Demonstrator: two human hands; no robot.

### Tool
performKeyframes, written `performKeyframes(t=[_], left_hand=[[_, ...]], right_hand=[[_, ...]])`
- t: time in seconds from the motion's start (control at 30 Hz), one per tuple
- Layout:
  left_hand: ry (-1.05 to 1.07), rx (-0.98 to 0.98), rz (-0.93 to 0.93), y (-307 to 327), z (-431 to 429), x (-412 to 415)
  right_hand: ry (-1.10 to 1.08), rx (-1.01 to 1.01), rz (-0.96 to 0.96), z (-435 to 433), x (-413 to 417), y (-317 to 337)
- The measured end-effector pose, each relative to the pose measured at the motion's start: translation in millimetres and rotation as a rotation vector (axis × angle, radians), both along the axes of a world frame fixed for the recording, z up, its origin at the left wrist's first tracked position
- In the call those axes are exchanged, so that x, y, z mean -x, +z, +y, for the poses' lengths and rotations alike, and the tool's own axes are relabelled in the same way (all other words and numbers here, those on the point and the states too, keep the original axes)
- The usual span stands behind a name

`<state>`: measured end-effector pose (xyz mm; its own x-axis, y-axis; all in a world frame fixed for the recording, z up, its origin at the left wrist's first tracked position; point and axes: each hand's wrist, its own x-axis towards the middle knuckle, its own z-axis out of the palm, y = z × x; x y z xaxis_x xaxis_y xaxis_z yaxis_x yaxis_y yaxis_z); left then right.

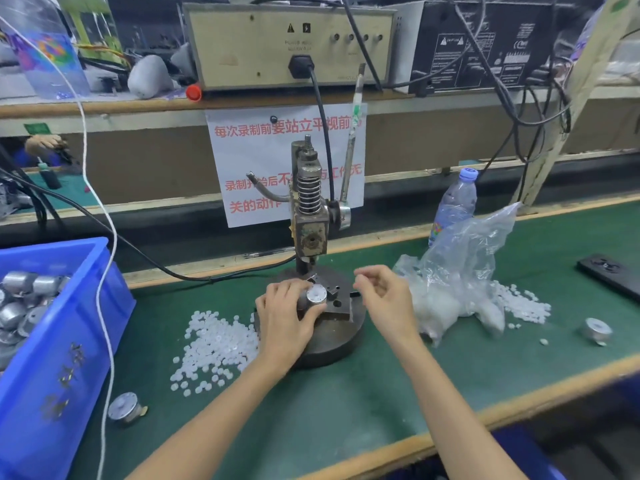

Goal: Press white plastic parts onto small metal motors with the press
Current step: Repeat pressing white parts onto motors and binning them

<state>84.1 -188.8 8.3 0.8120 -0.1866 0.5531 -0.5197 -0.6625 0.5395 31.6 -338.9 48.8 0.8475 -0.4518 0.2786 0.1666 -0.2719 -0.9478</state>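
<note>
Left hand [285, 322]: fingers [289, 289] curled round a motor [313, 296] on the press [310, 233] base.
Right hand [384, 297]: fingers bent beside it, blurred; grip unclear.
White parts [214, 348]: heaped on the table [346, 403], left of the press.
Surroundings: bin [86, 306] of motors left; bag [464, 258], bottle [455, 199] right.

Green bench [346, 403]: press [309, 216], blue bin [69, 341], white parts [214, 344], bag [460, 268], bottle [453, 202], loose motors [124, 408].
</note>
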Motion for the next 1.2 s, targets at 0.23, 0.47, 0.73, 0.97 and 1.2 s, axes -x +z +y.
performKeyframes(t=[0.23,0.47,0.73,0.97,1.2], left_hand=[[-0.378,0.274,0.212,-5.8,-40.1,74.3],[-0.58,0.255,0.388,-15.6,-94.4,149.7],[-0.771,0.087,0.64,-95.1,-141.5,228.9],[-0.816,-0.26,0.738,-148.7,-173.3,241.3],[-0.804,-0.306,0.665,-151.8,-182.9,242.9]], right_hand=[[0.194,-0.07,0.171,-15.6,65.3,-36.9],[0.015,-0.211,0.175,-59.3,164.1,-53.8],[-0.231,-0.314,0.443,-90.7,257.5,-133.8],[-0.384,-0.302,0.67,-113.7,281.6,-217.9],[-0.426,-0.08,0.934,-133.6,290.5,-269.4]])
